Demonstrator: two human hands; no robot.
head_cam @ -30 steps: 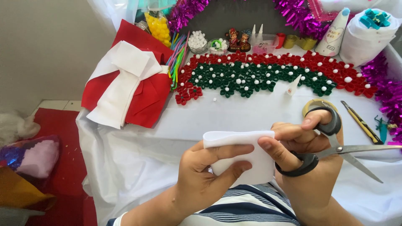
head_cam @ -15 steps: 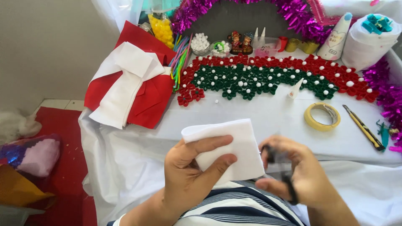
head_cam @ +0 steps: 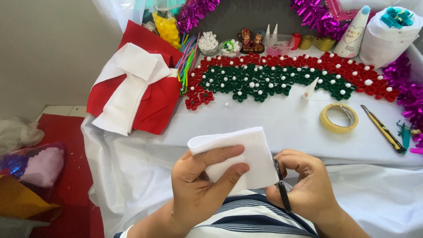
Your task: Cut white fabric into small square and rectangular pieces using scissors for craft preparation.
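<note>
- Two hands work close to the body, below the near edge of the table, which is draped in white cloth.
- Left hand is closed on a folded piece of white felt, thumb across its front and fingers behind, holding it upright.
- Right hand is curled around black-handled scissors, whose blades meet the felt's right edge; how far apart the blades stand cannot be told.
- Risk, as a judgement: the left thumb lies near the cutting line, so a slip of the blades could nick it.
- Soft felt held only at one side could also buckle or twist between the blades, giving a ragged or crooked cut.
- White felt sits between both hands, touching each, well apart from the red and green flower garland, the roll of yellow tape and the utility knife on the table.
</note>
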